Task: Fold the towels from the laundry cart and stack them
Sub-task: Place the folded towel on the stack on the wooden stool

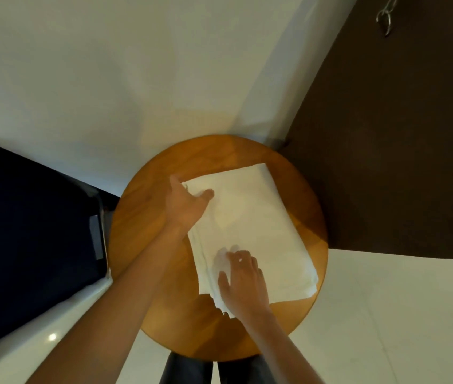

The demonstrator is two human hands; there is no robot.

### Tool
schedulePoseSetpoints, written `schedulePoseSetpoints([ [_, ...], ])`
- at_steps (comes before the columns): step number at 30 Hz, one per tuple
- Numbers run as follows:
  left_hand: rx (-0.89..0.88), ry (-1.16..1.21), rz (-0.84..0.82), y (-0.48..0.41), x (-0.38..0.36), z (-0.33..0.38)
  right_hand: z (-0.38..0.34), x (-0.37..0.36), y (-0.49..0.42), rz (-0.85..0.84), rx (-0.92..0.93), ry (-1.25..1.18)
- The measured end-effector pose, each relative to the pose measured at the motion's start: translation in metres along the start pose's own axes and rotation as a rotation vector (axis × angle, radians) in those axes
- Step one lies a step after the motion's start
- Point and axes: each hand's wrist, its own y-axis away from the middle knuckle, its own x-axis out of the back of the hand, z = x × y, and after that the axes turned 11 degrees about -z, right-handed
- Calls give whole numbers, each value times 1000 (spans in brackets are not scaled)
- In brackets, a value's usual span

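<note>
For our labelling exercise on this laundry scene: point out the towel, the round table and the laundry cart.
towel (pixel 250 217), head view, middle of its flat top.
round table (pixel 142 217), head view, bare wood near its left edge.
laundry cart (pixel 25 217), head view, its dark fabric inside.

The folded towel (pixel 250 217) lay on the round table (pixel 147 217) at frame centre. The left hand (pixel 185 206) was at its upper-left corner, the right hand (pixel 243 278) at its lower-left end. The laundry cart (pixel 31 231) stood at frame left, beside the table.
</note>
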Motion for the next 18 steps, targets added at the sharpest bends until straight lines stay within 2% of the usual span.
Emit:
schedulePoseSetpoints([
  [2, -123, -371, 136, -2, -4, 2, 10, 2, -9, 169, -5, -12],
  [4, -381, -737, 202, -2, -14, 5, 18, 11, -20, 316, -26, -9],
  [5, -506, -839, 157, 0, -22, 8, 21, 18, -25, 375, -45, -2],
  [7, -623, -995, -37, 1, -40, 14, 30, 26, -38, 451, -96, 20],
  [10, -569, -1268, -208, -10, -64, 6, 48, 27, -58, 441, -196, 74],
  [12, -548, -1367, -225, -23, -69, -12, 55, 18, -67, 393, -229, 87],
  [18, -649, -1244, -226, -71, -63, -92, 57, -32, -82, 303, -191, 166],
])
